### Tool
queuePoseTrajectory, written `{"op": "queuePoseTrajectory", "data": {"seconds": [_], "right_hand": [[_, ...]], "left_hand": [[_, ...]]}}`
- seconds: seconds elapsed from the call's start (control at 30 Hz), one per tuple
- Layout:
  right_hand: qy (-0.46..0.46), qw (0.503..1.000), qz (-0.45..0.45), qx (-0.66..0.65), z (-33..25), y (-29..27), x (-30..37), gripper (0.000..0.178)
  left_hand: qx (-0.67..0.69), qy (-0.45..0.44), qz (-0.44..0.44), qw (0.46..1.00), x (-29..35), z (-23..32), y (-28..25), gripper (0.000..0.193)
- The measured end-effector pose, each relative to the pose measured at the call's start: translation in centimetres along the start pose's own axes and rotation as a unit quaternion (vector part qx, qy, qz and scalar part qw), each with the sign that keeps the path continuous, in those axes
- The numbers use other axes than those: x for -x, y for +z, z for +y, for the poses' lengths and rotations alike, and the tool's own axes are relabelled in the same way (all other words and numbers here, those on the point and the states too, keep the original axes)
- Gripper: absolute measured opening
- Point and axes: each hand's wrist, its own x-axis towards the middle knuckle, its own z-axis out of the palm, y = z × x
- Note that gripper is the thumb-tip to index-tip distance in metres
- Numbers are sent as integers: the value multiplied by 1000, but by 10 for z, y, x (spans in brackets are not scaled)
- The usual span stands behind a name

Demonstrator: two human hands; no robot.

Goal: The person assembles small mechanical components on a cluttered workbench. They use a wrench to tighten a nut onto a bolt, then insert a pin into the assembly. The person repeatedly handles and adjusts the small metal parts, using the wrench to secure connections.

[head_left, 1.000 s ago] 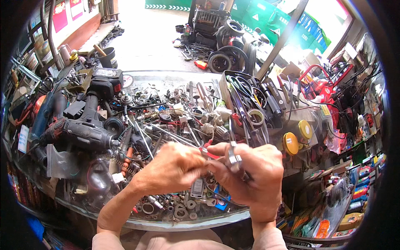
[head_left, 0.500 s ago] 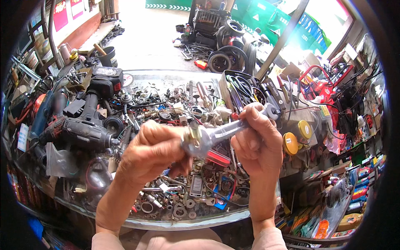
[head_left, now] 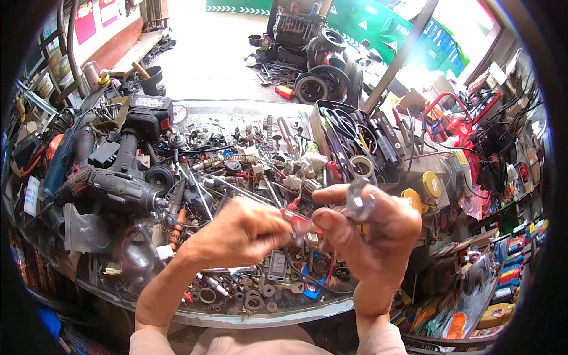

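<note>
One metal wrench point(head_left: 361, 204) is right of the cordless power tool point(head_left: 121, 188), clamped in the right hand point(head_left: 378, 236). Left hand point(head_left: 239, 232), nearer the tool, is curled; cannot tell what it grips.

A plain, pale beige shirt point(head_left: 257, 343), lightly creased at the front, has matching sleeves point(head_left: 383, 339) that end high on the forearms point(head_left: 161, 296); the left hand point(head_left: 239, 232) and right hand point(head_left: 376, 239) are bare.
</note>
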Motion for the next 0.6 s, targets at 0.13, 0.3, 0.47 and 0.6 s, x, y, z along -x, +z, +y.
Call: {"op": "queuePoseTrajectory", "data": {"seconds": [0.13, 0.3, 0.47, 0.6], "right_hand": [[198, 947, -63, -244, 9, -8, -19, 21], [243, 841, -69, -479, 48, -9, -30, 18], [207, 799, -87, -558, 58, -5, -31, 20], [181, 872, 26, -453, 34, 2, -27, 23]], "left_hand": [[141, 18, -138, 980, -3, 12, 5, 8], [340, 34, -118, 932, -4, 13, -14, 13], [617, 13, 91, 781, 11, 6, -12, 18], [564, -77, 206, 796, 8, 1, -22, 21]]}}
